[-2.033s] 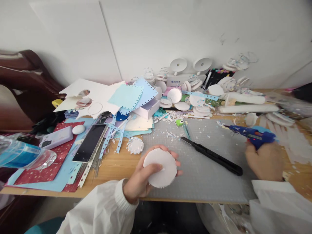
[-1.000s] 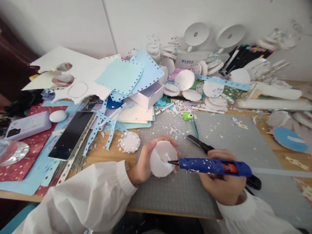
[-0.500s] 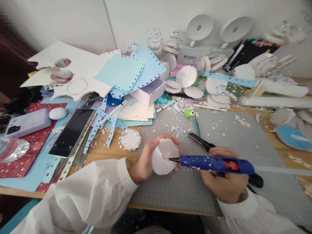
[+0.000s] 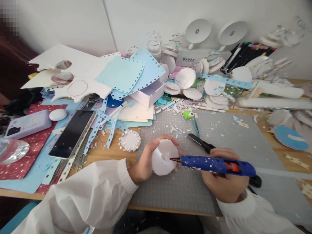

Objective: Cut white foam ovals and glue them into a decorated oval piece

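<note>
My left hand (image 4: pixel 145 160) is closed around a round white paper disc (image 4: pixel 162 165), thumb on the near rim and fingers behind it. A ragged greyish patch, perhaps glue, shows on the disc's upper face. In my right hand (image 4: pixel 225 182) lies a blue hot glue gun (image 4: pixel 202 163), pointing left. Its dark, narrow nozzle meets the disc's face near the right side; whether it touches, I cannot tell. Just beyond the right hand, scissors or a similar black-handled tool (image 4: pixel 201 141) rests on the grey cutting mat (image 4: pixel 175 191). A white disc edged with small paper pieces (image 4: pixel 131 140) lies to the left.
A black phone (image 4: pixel 71 133) and punched paper strips (image 4: pixel 112 131) lie left. A small green punch (image 4: pixel 188 114) sits among scattered paper bits on the mat. Behind are coloured sheets (image 4: pixel 119 73), a white box (image 4: pixel 148 94) and several white discs (image 4: pixel 185 78).
The view has shifted slightly. The glue gun's nozzle has slid a little to the right across the disc. Both hands keep their hold.
</note>
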The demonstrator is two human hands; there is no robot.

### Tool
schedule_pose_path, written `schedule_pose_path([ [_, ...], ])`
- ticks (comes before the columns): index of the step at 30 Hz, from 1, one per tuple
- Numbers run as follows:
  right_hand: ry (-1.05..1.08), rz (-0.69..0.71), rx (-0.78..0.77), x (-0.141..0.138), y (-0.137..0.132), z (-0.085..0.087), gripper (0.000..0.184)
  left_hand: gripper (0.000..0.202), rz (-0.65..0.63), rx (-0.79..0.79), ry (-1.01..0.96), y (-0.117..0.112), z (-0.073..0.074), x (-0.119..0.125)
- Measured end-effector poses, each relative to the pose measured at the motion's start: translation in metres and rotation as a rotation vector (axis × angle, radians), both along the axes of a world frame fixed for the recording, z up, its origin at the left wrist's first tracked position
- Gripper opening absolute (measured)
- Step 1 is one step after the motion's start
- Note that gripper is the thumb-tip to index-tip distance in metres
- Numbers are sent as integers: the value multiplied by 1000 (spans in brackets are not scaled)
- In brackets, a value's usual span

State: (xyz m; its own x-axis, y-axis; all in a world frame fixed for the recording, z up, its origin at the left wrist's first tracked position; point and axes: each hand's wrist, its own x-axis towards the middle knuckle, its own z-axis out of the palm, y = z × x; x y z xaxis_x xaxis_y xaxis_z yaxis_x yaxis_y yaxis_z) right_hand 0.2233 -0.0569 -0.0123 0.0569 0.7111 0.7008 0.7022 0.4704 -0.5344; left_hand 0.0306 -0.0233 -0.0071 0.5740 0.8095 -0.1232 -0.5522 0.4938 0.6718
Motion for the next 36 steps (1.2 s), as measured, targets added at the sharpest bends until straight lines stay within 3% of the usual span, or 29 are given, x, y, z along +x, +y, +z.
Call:
schedule_pose_path([
  [21,30,6,22,4,-3,0,20,49,-3,-5,-6,-1,1,-1],
  [36,6,85,19,14,-6,-10,31,49,13,-1,38,-1,4,0],
])
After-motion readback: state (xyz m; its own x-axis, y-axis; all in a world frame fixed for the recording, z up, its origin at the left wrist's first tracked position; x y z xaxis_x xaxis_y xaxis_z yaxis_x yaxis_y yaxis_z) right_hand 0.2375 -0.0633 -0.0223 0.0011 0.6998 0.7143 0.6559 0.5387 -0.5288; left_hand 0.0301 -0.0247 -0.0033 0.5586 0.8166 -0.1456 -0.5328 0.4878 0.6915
